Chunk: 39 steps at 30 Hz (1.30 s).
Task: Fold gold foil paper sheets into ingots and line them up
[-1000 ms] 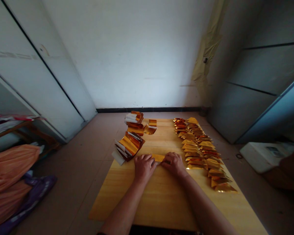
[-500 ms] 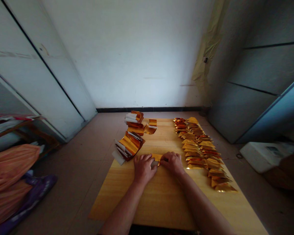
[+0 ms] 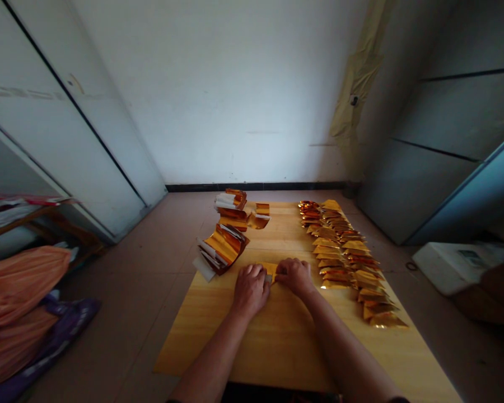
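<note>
A sheet of gold foil paper [image 3: 271,268] with a grey underside lies partly folded on the wooden table [image 3: 277,347], between my two hands. My left hand [image 3: 251,286] presses on its left part, fingers bent and close together. At its right edge, my right hand [image 3: 294,275] pinches the paper with curled fingers. Beyond my left hand sits a curled stack of gold foil sheets [image 3: 223,246]. Right of my right hand, folded gold paper pieces [image 3: 330,260] stand in overlapping rows.
More curled foil sheets [image 3: 231,210] lie at the table's far left corner, beside a loose curved sheet [image 3: 258,220]. A white box [image 3: 449,266] stands on the floor at right. Orange cloth [image 3: 21,285] and a purple bag [image 3: 67,322] are at left.
My left hand has shifted slightly right, its thumb and fingers drawing in over the paper's left part; less of the grey underside shows. My right hand stays at the right edge.
</note>
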Each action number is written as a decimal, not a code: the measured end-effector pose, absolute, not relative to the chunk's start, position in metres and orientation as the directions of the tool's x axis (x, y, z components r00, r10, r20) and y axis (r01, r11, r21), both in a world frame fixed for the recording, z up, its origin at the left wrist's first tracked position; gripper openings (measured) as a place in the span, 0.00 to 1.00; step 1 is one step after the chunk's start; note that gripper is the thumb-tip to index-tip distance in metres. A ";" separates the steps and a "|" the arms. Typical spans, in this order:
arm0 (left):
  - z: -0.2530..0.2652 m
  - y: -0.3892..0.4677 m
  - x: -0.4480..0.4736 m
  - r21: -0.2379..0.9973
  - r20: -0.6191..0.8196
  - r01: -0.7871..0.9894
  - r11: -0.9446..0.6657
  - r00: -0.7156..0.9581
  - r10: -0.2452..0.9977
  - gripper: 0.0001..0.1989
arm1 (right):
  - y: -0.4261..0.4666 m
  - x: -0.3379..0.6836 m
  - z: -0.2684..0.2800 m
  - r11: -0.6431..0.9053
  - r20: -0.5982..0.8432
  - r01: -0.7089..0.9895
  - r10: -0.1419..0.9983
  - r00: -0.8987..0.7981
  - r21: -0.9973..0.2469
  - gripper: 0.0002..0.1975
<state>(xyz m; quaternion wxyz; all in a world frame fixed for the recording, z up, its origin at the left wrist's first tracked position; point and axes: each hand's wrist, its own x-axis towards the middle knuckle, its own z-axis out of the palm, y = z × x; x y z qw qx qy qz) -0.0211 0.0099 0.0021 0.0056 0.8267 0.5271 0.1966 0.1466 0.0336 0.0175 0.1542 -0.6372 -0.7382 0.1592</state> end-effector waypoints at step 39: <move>-0.002 0.043 -0.011 0.435 0.151 0.859 -0.271 0.227 0.962 0.11 | 0.010 0.136 0.023 0.271 0.021 0.923 0.961 -0.276 -0.273 0.12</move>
